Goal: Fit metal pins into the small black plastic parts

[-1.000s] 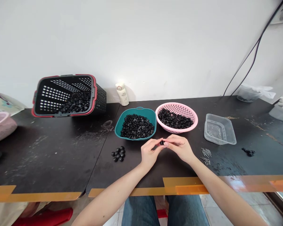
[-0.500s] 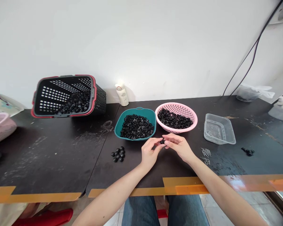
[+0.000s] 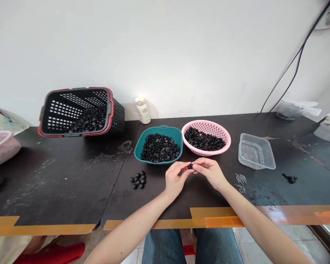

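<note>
1. Above the counter [image 3: 57,183], just in front of two bowls, the left hand [image 3: 176,179] and right hand [image 3: 210,172] are held together, their fingertips meeting.
2. A small black round piece [image 3: 191,166] is pinched between them. It is largely hidden by the fingers, so its exact shape cannot be told.
3. Only a slight change is seen over the last second: the hands have been drawn closer around the piece, while their place over the counter has been kept.
4. Just beyond the hands, black pieces [image 3: 160,148] are heaped in a teal bowl [image 3: 165,129] and a pink colander [image 3: 228,141], set side by side.
5. To the left of the hands, a small cluster of black discs [image 3: 138,179] is laid on the counter.
6. Farther right, a clear plastic tray [image 3: 264,141], loose metal pins [image 3: 240,179] and a dark clump [image 3: 290,178] are placed. Farther left, a red-rimmed black basket [image 3: 110,110] is tipped on its side.
</note>
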Demonstrator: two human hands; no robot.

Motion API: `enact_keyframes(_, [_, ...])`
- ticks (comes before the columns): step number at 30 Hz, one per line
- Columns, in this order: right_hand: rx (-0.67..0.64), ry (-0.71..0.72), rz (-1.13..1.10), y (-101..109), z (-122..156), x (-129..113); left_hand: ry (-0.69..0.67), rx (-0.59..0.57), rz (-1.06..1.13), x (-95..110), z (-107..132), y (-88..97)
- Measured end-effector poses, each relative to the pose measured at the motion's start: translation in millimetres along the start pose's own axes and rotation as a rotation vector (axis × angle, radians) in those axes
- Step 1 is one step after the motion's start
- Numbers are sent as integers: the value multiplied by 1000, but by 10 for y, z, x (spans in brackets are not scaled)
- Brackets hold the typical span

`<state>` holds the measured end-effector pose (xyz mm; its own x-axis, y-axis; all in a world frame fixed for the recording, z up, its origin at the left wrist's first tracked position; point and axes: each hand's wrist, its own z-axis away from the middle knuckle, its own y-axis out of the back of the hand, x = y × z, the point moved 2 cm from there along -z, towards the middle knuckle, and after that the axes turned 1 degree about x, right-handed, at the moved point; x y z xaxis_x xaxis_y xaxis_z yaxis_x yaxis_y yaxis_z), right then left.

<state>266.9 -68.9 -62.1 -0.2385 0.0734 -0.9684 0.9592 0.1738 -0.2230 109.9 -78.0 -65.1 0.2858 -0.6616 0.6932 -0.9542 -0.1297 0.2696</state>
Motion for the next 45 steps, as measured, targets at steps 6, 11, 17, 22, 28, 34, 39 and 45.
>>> enact_keyframes(6, [42,11,55,-8,32,-33,-16,51,-20,6,-10,10])
enact_keyframes(11, [25,2,67,-15,47,-49,-27,63,-29,4,-8,9])
enact_keyframes(17, [45,-16,48,-14,38,-48,-33,60,-27,-1,-6,8])
enact_keyframes(22, [70,-5,45,2,40,-62,-11,64,-28,-6,-3,8])
enact_keyframes(28, [48,-22,49,-3,40,-53,-10,55,-29,-3,-2,6])
enact_keyframes(34, [35,23,64,-12,37,-63,-13,51,-20,7,-3,4])
enact_keyframes(39, [15,42,70,-17,36,-75,-4,49,-15,5,-6,3])
enact_keyframes(45, [27,18,45,-12,20,-59,5,54,-2,7,-8,3])
